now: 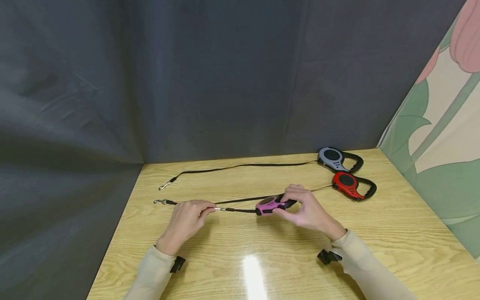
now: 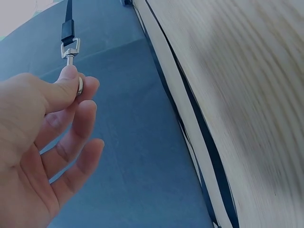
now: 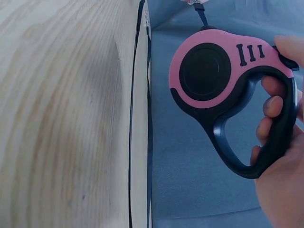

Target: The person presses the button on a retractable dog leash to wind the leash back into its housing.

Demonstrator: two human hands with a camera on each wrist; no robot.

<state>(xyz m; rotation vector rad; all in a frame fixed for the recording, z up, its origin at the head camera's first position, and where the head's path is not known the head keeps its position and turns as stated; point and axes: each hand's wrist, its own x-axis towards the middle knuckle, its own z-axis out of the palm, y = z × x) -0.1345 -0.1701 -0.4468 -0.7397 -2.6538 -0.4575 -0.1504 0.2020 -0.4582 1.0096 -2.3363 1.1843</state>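
Note:
My right hand (image 1: 305,210) grips the black handle of a pink retractable dog leash (image 3: 225,40), its fingers wrapped through the handle loop and the thumb up by the button. A short length of black strap (image 1: 241,211) runs left from the leash's nozzle to a metal snap hook (image 2: 70,53). The hook is pinched between thumb and forefinger of my left hand (image 1: 189,218), which hides part of it; the other fingers are loosely bent. Both hands hold the pink leash above the table, in front of the other two leashes.
A red retractable leash (image 1: 346,184) lies at the right, its strap stretched left to a snap hook (image 1: 160,201). Behind it, a grey-blue leash (image 1: 331,156) lies with its strap and hook (image 1: 165,185) also extended left. Dark cloth (image 1: 225,83) stands behind the wooden table (image 1: 292,266).

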